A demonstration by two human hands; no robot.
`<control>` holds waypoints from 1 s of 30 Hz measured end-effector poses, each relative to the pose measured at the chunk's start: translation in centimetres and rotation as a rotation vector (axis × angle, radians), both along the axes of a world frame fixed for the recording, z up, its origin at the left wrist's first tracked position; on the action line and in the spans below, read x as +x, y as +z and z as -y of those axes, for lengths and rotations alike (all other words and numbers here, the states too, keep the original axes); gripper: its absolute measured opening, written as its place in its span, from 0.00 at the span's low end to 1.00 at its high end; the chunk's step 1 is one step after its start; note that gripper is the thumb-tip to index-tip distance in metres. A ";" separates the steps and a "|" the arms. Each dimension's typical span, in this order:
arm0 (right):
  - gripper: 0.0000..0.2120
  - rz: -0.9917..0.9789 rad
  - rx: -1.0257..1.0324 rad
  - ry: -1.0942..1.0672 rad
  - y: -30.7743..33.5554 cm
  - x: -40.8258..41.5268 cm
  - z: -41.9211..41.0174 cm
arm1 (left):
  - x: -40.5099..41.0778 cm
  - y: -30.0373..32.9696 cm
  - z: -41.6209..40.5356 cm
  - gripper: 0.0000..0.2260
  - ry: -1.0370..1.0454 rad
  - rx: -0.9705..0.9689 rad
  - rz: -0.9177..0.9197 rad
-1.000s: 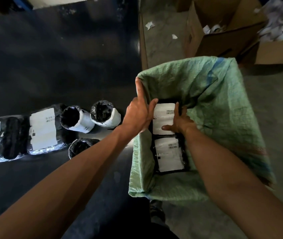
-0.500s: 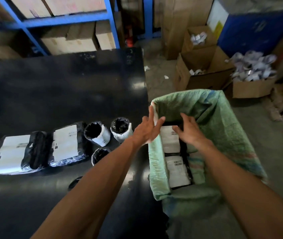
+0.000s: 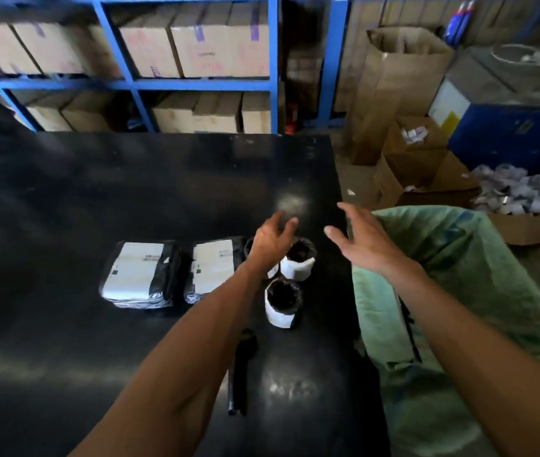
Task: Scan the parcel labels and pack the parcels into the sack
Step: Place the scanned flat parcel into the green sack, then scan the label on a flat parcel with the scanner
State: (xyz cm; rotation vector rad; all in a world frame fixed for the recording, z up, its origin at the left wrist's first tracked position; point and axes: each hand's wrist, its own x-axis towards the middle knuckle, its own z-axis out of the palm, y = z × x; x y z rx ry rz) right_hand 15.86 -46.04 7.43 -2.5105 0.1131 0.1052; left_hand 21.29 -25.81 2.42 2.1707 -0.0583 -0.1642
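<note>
Black film wraps every parcel we see on the counter (image 3: 97, 199), each with a white label. Two flat parcels lie side by side left of centre: the left flat parcel (image 3: 140, 273) and the right flat parcel (image 3: 214, 268), both label-up, their long axes running away from us toward the shelving. Just right of them stand three rolled parcels on end, open dark tops upward, white labels banding their sides: the near roll (image 3: 283, 303), the far right roll (image 3: 298, 262), and a third roll (image 3: 250, 249) mostly hidden behind our left hand (image 3: 270, 242). The three rolls sit close together, near the counter's right edge.

Our left hand hovers over the rolls with fingers loosely spread, holding nothing. Our right hand (image 3: 365, 240) is raised beside it, above the gap between the counter and sack, fingers spread wide and empty.

The green woven sack (image 3: 459, 275) stands open against the counter's right side; inside it we glimpse only a dark edge (image 3: 408, 321) of something, too hidden to name. A slim dark tool (image 3: 240, 374) lies on the counter near us, its length pointing away from us; we cannot tell what it is.

The counter is glossy black and catches pale reflections. Behind it, blue shelving (image 3: 196, 84) holds brown cartons. On the concrete floor to the right sit open cardboard boxes (image 3: 426, 179), one heaped with crumpled white scraps (image 3: 512, 189), and a blue bin (image 3: 509, 133).
</note>
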 end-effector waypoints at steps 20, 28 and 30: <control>0.47 -0.557 -0.044 -0.036 -10.9 -10.7 -22.6 | 0.5 -10.3 -19.7 0.46 -0.021 0.407 -0.356; 0.46 -0.593 0.239 -0.221 -14.6 -12.6 -24.2 | 2.1 -12.2 -19.9 0.53 -0.053 0.368 -0.405; 0.42 -0.561 0.298 -0.261 -15.1 -12.9 -24.4 | 2.3 -12.0 -20.0 0.57 -0.031 0.353 -0.395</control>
